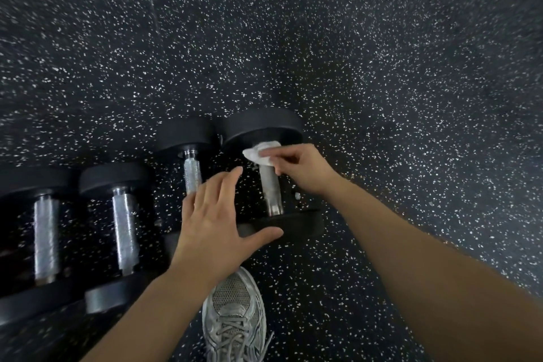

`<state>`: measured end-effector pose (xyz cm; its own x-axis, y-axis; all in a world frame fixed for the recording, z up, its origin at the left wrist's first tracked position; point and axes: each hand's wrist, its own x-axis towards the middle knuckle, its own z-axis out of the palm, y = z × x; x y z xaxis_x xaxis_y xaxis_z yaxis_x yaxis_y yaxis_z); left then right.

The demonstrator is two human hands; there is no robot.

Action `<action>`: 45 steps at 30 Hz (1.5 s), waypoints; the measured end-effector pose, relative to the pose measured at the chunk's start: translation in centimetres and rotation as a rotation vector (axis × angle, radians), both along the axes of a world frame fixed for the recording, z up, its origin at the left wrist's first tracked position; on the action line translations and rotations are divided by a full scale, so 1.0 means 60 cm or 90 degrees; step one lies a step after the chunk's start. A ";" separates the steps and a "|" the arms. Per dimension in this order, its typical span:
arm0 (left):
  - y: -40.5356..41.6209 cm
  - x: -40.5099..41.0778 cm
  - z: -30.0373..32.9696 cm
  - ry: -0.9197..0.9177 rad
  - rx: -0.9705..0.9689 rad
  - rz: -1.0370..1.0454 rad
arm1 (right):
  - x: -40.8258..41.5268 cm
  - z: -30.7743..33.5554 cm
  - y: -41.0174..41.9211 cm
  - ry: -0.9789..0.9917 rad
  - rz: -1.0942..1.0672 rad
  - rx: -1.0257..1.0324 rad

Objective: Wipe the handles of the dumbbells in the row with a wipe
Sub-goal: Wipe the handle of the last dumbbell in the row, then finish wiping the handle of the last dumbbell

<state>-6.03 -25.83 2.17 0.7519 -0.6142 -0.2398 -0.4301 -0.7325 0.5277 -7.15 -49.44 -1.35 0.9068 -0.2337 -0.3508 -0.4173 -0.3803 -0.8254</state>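
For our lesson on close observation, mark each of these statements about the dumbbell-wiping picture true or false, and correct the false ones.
1. The right hand holds a white wipe. True.
2. The wipe is at the far end of the rightmost dumbbell's handle. True.
3. The left hand also holds a wipe. False: it is open and empty, fingers spread.
4. The dumbbells lie on a wooden rack. False: they lie on a dark speckled floor.
5. Four dumbbell handles show in the row. True.
6. A black boot shows at the bottom. False: it is a grey laced trainer.
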 end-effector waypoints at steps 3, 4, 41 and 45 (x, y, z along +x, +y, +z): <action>0.015 -0.001 0.003 -0.025 0.032 -0.028 | -0.016 0.018 0.002 0.085 0.086 0.024; 0.021 0.000 0.008 -0.041 0.037 -0.038 | -0.023 0.027 0.001 0.126 0.132 0.030; 0.891 -0.128 0.578 -0.314 0.035 0.375 | -0.031 0.687 0.808 -0.336 0.367 -0.090; 0.947 -0.138 0.564 -0.247 0.030 0.469 | 0.010 0.644 0.862 -0.246 0.447 -0.273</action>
<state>-14.33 31.01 36.03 0.9918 0.0709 0.1061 0.0224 -0.9151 0.4027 -6.52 2.26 37.29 0.9265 0.3762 -0.0032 0.3023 -0.7496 -0.5889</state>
